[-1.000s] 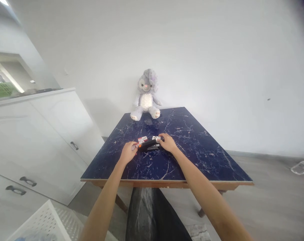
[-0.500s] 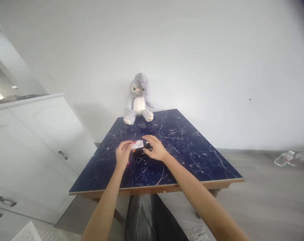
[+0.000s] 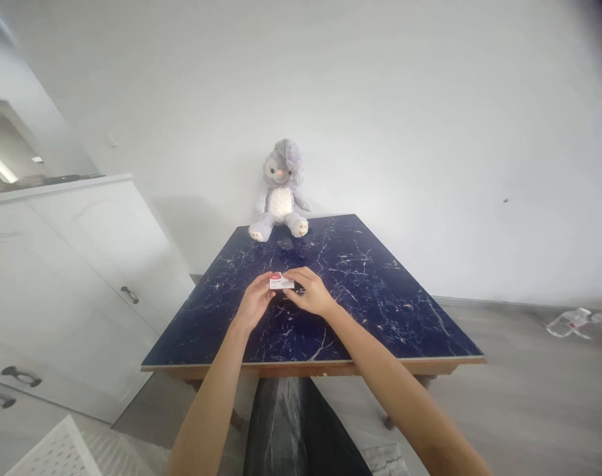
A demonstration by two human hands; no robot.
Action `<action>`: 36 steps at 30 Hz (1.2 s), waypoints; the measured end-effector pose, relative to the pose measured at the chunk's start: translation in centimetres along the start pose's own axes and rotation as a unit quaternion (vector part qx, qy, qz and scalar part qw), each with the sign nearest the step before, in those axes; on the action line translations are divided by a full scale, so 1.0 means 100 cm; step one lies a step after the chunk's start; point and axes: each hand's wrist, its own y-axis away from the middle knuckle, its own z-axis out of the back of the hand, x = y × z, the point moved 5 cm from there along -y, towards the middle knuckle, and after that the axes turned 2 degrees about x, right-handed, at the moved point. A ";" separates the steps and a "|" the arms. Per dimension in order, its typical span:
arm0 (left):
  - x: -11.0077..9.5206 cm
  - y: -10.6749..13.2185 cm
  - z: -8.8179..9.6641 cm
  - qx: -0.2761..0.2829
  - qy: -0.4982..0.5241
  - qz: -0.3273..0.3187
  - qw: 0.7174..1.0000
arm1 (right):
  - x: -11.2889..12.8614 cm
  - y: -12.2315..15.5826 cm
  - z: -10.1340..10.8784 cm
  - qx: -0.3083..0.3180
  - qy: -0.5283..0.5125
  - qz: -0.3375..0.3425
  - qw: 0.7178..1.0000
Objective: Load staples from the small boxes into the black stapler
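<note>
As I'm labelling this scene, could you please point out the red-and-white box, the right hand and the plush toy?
Red-and-white box [image 3: 282,283]: head view, white printed face.
Right hand [image 3: 308,291]: head view, back of the hand.
Plush toy [image 3: 282,203]: head view, white belly.

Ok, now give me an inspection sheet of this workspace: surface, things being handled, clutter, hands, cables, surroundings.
Surface: dark blue marble-patterned table.
Things handled: small red-and-white pack; dark item, mostly hidden.
Clutter: plush toy seated at the table's far edge.
Hands: left hand, fingers gripping the pack's left end; right hand, fingers at its right end, grip unclear.
Cables: nothing seen.
Surroundings: white cabinet on the left; perforated basket lower left; clear bottles on the floor at right.
</note>
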 end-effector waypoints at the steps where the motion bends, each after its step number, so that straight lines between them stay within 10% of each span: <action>1: 0.001 0.000 0.001 -0.003 0.002 0.003 1.000 | 0.001 0.000 -0.001 0.003 -0.003 0.002 1.000; 29: -0.002 -0.005 0.047 -0.198 0.050 -0.105 0.973 | -0.014 -0.001 -0.009 0.036 -0.044 -0.053 0.997; 36: -0.002 -0.006 0.038 -0.169 0.047 -0.077 0.981 | -0.004 0.000 -0.009 0.030 0.040 -0.011 0.999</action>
